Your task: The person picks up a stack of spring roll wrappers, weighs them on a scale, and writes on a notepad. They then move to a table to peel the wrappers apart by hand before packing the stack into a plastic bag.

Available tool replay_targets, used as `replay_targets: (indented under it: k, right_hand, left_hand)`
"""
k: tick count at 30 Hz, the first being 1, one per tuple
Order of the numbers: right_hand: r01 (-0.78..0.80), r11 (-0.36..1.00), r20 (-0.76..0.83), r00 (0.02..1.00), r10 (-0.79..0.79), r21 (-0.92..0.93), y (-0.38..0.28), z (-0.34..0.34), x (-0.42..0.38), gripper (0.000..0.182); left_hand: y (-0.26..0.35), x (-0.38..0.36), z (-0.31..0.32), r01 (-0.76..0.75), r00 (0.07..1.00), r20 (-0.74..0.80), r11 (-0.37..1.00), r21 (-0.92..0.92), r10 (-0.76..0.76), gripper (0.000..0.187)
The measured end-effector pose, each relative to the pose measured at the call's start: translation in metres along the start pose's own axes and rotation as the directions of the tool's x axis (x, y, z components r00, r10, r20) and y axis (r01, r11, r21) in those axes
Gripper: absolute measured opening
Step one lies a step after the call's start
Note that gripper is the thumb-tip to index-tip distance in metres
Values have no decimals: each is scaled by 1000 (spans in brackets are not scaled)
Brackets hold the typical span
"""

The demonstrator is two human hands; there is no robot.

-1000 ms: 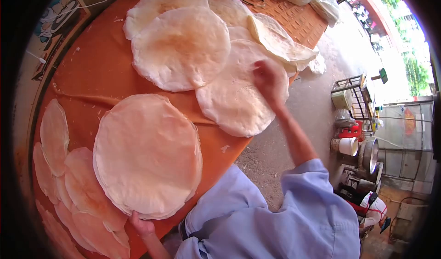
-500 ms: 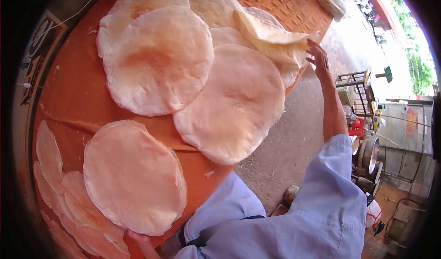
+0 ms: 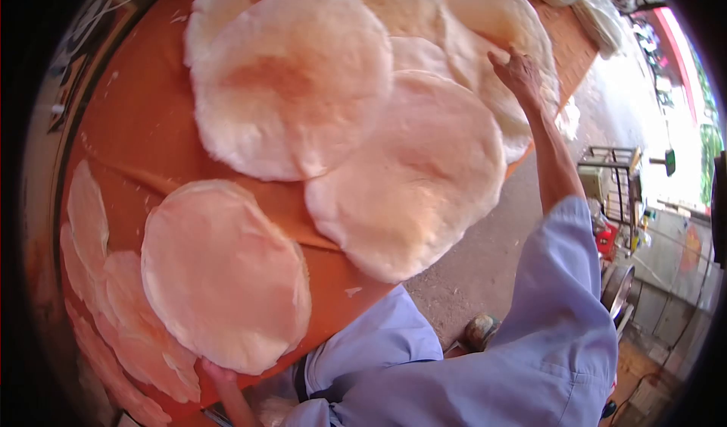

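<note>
Large, round, pale flat dough sheets overlap on an orange-covered table. My right hand (image 3: 518, 76) rests on the far-right dough sheet (image 3: 496, 18), which lies spread out, its fingers loosely bent and apart. Nearer to me is another wide dough sheet (image 3: 409, 169), and a browned dough sheet (image 3: 291, 86) overlaps its left side. My left hand (image 3: 219, 374) touches the lower edge of a stack of round dough sheets (image 3: 226, 275); its fingertips are hidden at that edge.
More thin dough sheets (image 3: 136, 328) lie overlapping at the table's left. Plastic-wrapped bundles (image 3: 598, 18) sit at the far corner. Beyond the table's right edge stand a metal rack (image 3: 613, 173) and metal pots (image 3: 617, 287) on the floor side.
The folded far-right dough sheet has been opened out flat. My right hand has moved from its raised edge onto its surface. My left hand stays by the stack; the view has shifted slightly.
</note>
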State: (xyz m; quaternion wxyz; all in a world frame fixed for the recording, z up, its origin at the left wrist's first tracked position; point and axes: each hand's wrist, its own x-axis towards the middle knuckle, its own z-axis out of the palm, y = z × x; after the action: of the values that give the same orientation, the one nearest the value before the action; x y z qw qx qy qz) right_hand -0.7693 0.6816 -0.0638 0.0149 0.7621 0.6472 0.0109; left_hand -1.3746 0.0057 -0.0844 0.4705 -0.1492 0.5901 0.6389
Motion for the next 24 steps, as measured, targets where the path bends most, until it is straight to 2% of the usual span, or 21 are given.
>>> replay_targets:
  k: [1, 3, 5, 7, 8, 9, 11, 12, 13, 15, 17, 18, 19, 21, 22, 23, 24]
  right_hand:
    - [129, 991, -159, 980, -122, 37, -20, -4, -9, 72]
    - [390, 917, -454, 835, -313, 86, -58, -9, -55, 63]
    - [627, 732, -502, 739, -449, 268, -120, -33, -124, 52]
    - [527, 489, -260, 818, -513, 695, -182, -54, -218, 48]
    - [465, 419, -118, 766, -632, 780, -207, -68, -265, 45]
    - [213, 263, 69, 640, -765, 941, -233, -86, -312, 43]
    - [68, 248, 210, 347, -914, 966, -277, -116, -396, 56]
    - [211, 58, -7, 297, -955, 976, -294, -107, -434, 62]
    - [261, 7, -70, 284, -956, 965, -311, -112, -465, 61]
    - [379, -2, -120, 289, -950, 925, -332, -105, -500, 44]
    - [315, 64, -71, 398, -915, 947, -338, -88, -515, 29]
    - [280, 98, -40, 450, -892, 955, -338, -82, -518, 22]
    - [346, 121, -67, 485, -872, 930, -342, -80, -519, 12]
    - [483, 179, -74, 459, -885, 857, -348, -77, -534, 10]
    - [581, 162, -69, 355, -932, 798, -352, -66, -546, 8]
    - [672, 141, -48, 254, -966, 727, -357, -58, -555, 7]
    - [690, 189, 9, 256, -967, 699, -361, -72, -556, 6]
  left_hand:
    - [-5, 2, -1, -11, 996, 85, 1000, -6, 11, 48]
    - [5, -8, -9, -46, 973, 225, 999, 0, 45, 47]
    - [8, -22, 12, -76, 995, 61, 996, -41, 78, 53]
    - [19, -38, 25, -215, 967, 155, 974, 76, 201, 62]
    - [18, -46, 38, -278, 951, 175, 953, 118, 256, 67]
    - [20, -57, 59, -336, 932, 199, 928, 162, 303, 72]
    - [21, -67, 83, -406, 891, 286, 901, 152, 353, 73]
    - [25, -74, 100, -418, 874, 351, 888, 192, 336, 72]
    - [29, -76, 112, -431, 854, 413, 873, 228, 314, 71]
    - [30, -66, 108, -518, 772, 521, 835, 185, 364, 69]
    - [31, -56, 96, -497, 787, 504, 850, 173, 357, 68]
    - [35, -60, 98, -387, 840, 446, 917, 94, 309, 64]
    - [35, -57, 91, -366, 864, 406, 925, 100, 298, 63]
    - [34, -49, 79, -325, 902, 336, 939, 114, 272, 60]
    - [33, -48, 75, -269, 936, 274, 951, 151, 221, 59]
    - [27, -45, 69, -267, 938, 256, 958, 104, 233, 59]
    - [19, -39, 62, -266, 938, 244, 962, 55, 246, 59]
